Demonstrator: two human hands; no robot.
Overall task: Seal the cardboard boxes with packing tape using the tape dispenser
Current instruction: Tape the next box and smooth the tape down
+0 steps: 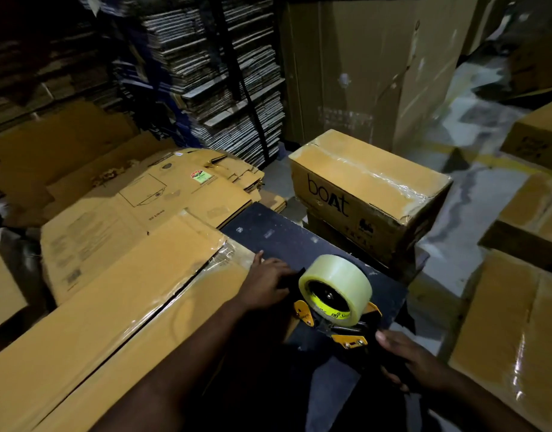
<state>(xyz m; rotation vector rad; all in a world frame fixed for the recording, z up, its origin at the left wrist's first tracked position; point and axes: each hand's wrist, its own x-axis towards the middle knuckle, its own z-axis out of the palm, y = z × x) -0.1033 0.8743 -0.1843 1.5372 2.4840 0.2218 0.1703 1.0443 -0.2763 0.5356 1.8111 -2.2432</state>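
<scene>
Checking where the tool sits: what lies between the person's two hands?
In the head view, the tape dispenser with its clear tape roll lies on a dark surface between the left hand and the right hand.

one tape dispenser (333, 310), one tape roll (337, 285), two hands (268, 282)

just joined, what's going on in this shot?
A person is taping boxes in a dim storeroom. The tape dispenser, loaded with a clear roll, sits on a dark box in front of them. The left hand presses on that box beside the dispenser; the right hand holds the dispenser's handle. A boat-branded box behind is already taped.
</scene>
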